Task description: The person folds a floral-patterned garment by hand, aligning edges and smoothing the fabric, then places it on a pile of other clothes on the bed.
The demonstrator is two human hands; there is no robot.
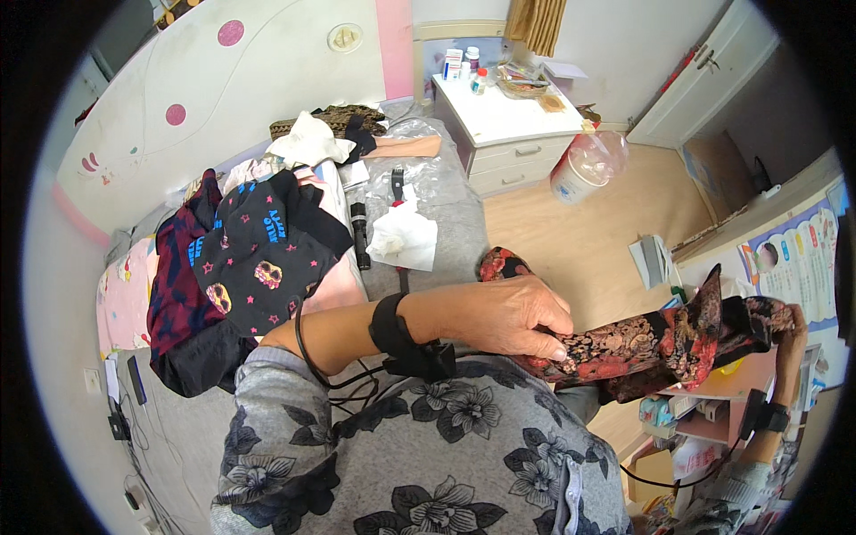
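Stretched across my front is a black garment with red and tan floral print (615, 348). My left hand (511, 315) pinches its near part between thumb and fingers. At the far right, my right hand (794, 326) grips the other end, its fingers partly hidden by the cloth. A loose flap stands up from the garment close to my right hand, and another part hangs beyond my left wrist. Each wrist wears a black strap with a small device and a cable.
On the bed (461, 194) lie a pile of dark clothes (261, 254), a black flashlight (360, 234), white tissue (404, 234) and a hair clipper (398, 184). Beyond stand a white nightstand (495, 120) with bottles and a lined bin (576, 177). Shelves (709, 414) are at right.
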